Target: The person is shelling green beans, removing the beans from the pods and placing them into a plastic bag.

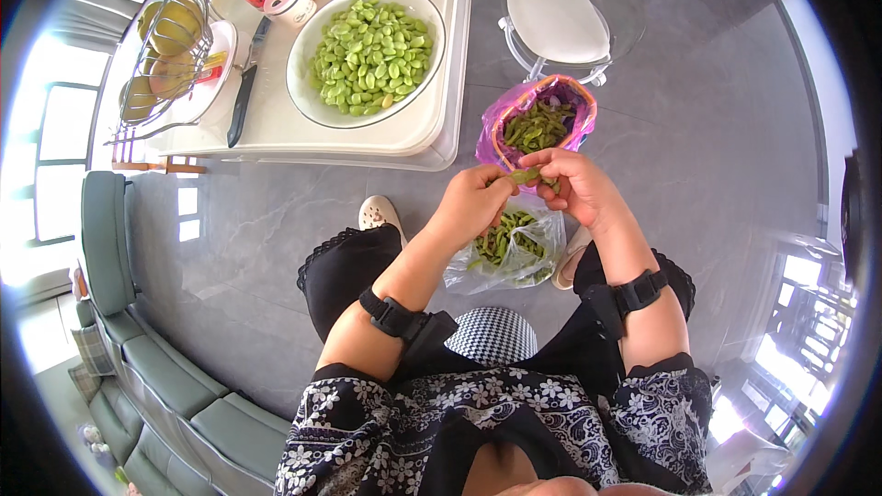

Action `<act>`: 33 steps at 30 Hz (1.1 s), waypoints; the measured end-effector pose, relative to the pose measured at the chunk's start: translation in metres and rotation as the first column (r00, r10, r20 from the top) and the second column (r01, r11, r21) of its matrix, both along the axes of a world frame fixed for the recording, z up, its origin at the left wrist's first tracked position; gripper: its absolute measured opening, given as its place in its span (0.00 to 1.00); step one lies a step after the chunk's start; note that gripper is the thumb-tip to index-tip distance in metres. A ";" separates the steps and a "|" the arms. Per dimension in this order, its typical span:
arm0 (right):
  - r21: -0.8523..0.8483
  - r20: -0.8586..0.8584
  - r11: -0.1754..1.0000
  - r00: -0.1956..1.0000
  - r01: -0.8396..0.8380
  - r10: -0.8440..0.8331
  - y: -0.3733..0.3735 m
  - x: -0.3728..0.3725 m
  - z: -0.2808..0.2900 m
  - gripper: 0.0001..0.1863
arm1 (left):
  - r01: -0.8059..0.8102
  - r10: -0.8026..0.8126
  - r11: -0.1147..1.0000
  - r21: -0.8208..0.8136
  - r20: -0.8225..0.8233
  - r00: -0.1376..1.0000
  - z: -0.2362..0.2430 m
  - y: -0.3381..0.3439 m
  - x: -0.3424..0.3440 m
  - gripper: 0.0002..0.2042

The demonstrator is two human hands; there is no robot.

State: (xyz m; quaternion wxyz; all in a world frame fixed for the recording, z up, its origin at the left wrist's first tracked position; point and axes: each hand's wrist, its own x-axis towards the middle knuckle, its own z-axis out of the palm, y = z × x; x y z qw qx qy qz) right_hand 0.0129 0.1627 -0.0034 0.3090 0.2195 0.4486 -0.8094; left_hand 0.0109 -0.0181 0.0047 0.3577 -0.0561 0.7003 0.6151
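Between my two hands is a green bean pod [525,177], pinched at its left end by my left hand [474,202] and at its right by my right hand [576,186]. Fingers partly cover it, so I cannot make out whether it is split. Below my hands, a clear plastic bag [544,268] holds several whole green pods [510,237]. Just beyond them stands a pink-purple bag [490,136] with darker pods [542,125] inside. On the table at the upper left, a white bowl [303,96] is heaped with shelled green beans [372,55].
The pale table [413,142] also carries a black-handled knife [243,106], a wire fruit basket [165,55], a white plate [219,46] and a small cup [290,5]. A white stool [558,23] stands beyond the pink bag. A grey-green sofa [175,372] lines the lower left.
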 end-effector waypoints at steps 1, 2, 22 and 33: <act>0.000 0.001 1.000 1.000 -0.002 0.002 -0.001 0.001 -0.001 0.09 | -0.007 0.006 0.999 0.041 0.036 0.999 -0.002 0.000 0.000 0.10; 0.024 -0.024 1.000 1.000 -0.001 0.002 -0.001 0.002 -0.001 0.09 | -0.016 0.010 0.997 0.082 0.072 0.997 -0.005 -0.001 0.000 0.11; 0.329 -0.237 0.935 0.947 -0.134 0.219 -0.008 0.010 0.027 0.04 | -0.143 -0.017 0.855 0.498 0.302 0.953 -0.009 0.003 -0.001 0.21; 0.140 -0.357 0.990 0.931 -0.033 0.081 -0.012 0.014 0.035 0.06 | -0.126 -0.064 0.830 0.544 0.317 0.946 -0.002 0.000 0.001 0.11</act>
